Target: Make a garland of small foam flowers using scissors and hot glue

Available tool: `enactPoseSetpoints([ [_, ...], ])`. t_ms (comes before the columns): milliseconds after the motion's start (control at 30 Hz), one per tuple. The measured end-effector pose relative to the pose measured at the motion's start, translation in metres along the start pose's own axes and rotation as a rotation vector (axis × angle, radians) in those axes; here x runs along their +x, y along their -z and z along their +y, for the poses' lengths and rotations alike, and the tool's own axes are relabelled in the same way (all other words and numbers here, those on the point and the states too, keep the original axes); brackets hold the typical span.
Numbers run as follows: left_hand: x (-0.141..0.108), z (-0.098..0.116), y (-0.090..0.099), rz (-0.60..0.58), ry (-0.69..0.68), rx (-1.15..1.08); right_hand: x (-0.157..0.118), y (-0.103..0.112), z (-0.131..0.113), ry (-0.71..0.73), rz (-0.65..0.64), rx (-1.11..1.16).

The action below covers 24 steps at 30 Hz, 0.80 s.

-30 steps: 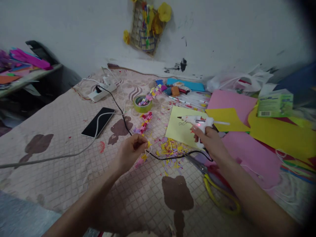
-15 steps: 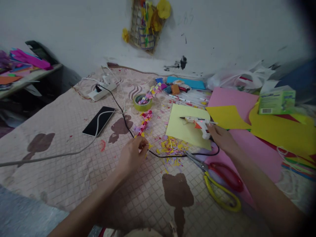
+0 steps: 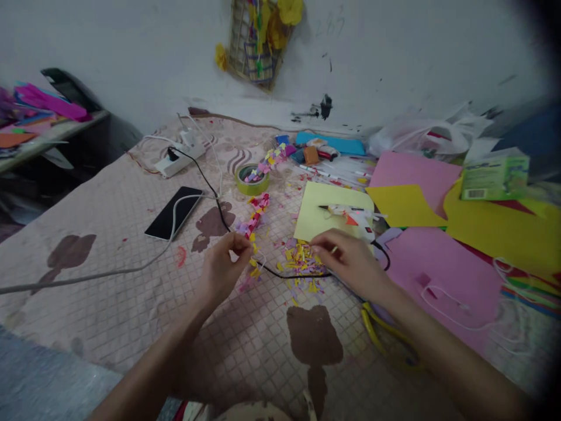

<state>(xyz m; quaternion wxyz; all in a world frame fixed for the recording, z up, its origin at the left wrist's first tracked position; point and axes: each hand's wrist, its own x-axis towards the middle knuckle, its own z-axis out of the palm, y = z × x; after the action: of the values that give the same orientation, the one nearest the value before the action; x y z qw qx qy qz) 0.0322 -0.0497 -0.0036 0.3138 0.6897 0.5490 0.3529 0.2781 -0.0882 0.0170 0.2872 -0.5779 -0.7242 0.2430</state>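
Note:
My left hand (image 3: pixel 224 264) pinches a garland of small pink, red and yellow paper pieces (image 3: pixel 258 213). Part of the strand hangs below my fingertips, and a thin white string loops beside it. At the pile of yellow and purple paper scraps (image 3: pixel 304 266), my right hand (image 3: pixel 353 260) has its thumb and index finger brought together; whatever is between them is too small to make out. A white glue gun (image 3: pixel 350 215) with an orange trigger lies on a pale yellow sheet (image 3: pixel 313 204). Scissors (image 3: pixel 372 333) with a yellow handle are partly covered by my right forearm.
A roll of tape (image 3: pixel 252 184) lies behind the garland. To the left are a phone (image 3: pixel 173 213) and a power strip (image 3: pixel 177 161). A black cord (image 3: pixel 280 276) crosses between my hands. Pink sheets (image 3: pixel 447 280), yellow sheets (image 3: pixel 508 234) and a green box (image 3: pixel 495 178) are on the right.
My right hand has let go of the glue gun, leaving it on the pale sheet, and has moved left and nearer to the paper scraps. My left hand has shifted slightly left and up.

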Motion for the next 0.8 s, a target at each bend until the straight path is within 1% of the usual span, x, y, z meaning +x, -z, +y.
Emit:
enactPoseSetpoints([
  [100,-0.006,-0.004,0.007,0.012,0.094,-0.079,0.023,-0.026,-0.014,0.098,-0.174,0.000],
  [200,-0.014,-0.012,0.014,0.008,0.165,-0.133,0.046,-0.051,-0.021,0.144,-0.253,-0.111],
  [300,-0.022,-0.020,0.020,-0.041,0.189,-0.174,0.061,-0.072,-0.024,0.150,-0.284,-0.151],
  [400,-0.031,-0.026,0.024,-0.157,0.160,-0.196,0.067,-0.085,-0.027,0.128,-0.287,-0.178],
  [467,-0.038,-0.026,0.025,-0.242,0.119,-0.187,0.067,-0.088,-0.029,0.121,-0.287,-0.182],
  [533,-0.045,-0.024,0.022,-0.276,0.052,-0.148,0.066,-0.087,-0.032,0.117,-0.285,-0.170],
  [633,-0.054,-0.022,0.012,-0.234,-0.065,-0.032,0.063,-0.079,-0.037,0.106,-0.271,-0.129],
  [800,-0.066,-0.022,-0.004,-0.137,-0.172,0.210,0.053,-0.066,-0.044,0.046,-0.228,-0.047],
])
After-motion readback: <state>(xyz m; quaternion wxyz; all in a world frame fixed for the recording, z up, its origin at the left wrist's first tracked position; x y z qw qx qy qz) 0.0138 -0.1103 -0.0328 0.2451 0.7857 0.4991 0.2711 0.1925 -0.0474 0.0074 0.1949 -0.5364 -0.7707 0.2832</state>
